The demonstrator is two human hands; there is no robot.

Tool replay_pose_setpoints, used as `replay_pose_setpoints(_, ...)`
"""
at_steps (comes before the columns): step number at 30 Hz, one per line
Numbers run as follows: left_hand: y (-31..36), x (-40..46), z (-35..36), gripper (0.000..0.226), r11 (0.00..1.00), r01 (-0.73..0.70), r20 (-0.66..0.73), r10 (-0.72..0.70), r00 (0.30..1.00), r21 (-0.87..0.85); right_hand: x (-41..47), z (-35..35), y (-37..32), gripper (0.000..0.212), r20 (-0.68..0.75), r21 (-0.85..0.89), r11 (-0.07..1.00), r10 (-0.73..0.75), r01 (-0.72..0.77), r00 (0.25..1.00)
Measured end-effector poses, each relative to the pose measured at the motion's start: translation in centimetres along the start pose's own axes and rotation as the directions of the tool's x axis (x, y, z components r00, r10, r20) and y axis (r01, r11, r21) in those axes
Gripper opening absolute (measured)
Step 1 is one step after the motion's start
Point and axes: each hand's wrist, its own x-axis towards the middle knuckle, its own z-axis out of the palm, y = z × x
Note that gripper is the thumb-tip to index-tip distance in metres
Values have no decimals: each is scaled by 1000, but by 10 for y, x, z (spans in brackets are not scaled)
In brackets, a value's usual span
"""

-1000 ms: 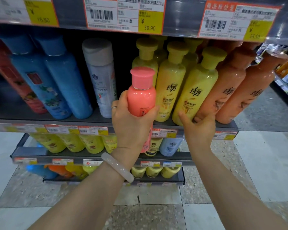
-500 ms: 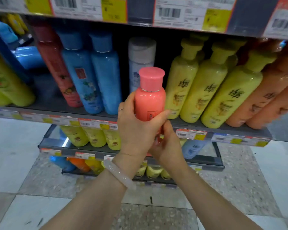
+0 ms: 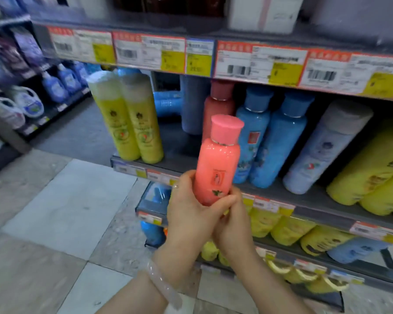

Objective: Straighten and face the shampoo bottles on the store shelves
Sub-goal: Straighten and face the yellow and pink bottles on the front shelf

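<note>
Both hands hold one pink bottle [image 3: 217, 164] upright in front of the shelf edge [image 3: 304, 209], off the shelf, roughly centre frame. The left hand [image 3: 188, 214] wraps the bottle's lower left side, thumb lying across the near face close to the base, fingers curled behind. A ring shows on one finger and a clear bangle [image 3: 163, 284] sits on the wrist. The right hand [image 3: 233, 227] is closed around the base from the right and below, pressed against the left hand; its fingertips are hidden, so the exact grip cannot be told. The bottle's pink cap [image 3: 227, 129] is on; a small red label panel faces the camera.

On the shelf behind, just right of the held bottle, two blue bottles [image 3: 270, 141] stand side by side, leaning in the wide-angle view. A darker red bottle [image 3: 218, 105] stands directly behind the pink one, partly hidden. Further right is a pale lavender bottle [image 3: 327, 148], then yellow bottles [image 3: 372, 173] at the frame edge. At the left end of the shelf two yellow-green bottles [image 3: 132, 118] stand touching each other. Between them and the red bottle the shelf floor is bare at the front; a blue bottle lies on its side far back.

Price tags [image 3: 259, 62] line the shelf above. Image is motion-blurred; label text unreadable.
</note>
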Motion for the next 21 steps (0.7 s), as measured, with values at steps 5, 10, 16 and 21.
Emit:
replay_pose_setpoints(5,-5,30,-27,54,996,-87,-81,90,993,36,12,31,-22,33,-10,-25,998,-51,51,999)
replay_pose_setpoints(10,1,73,-41,62,984,-176,-137,173,975,-6,30,29,-33,67,45,-67,993,-91,94,995)
replay_pose_setpoints(16,-6,114,-35,50,983,-180,-81,176,981,-38,30,11,-18,55,-20,-115,993,3,-5,1000)
replay_pose_setpoints(21,-9,135,-21,48,989,-133,-53,130,990,-62,41,-2,-4,48,-116,-129,991,31,-46,993)
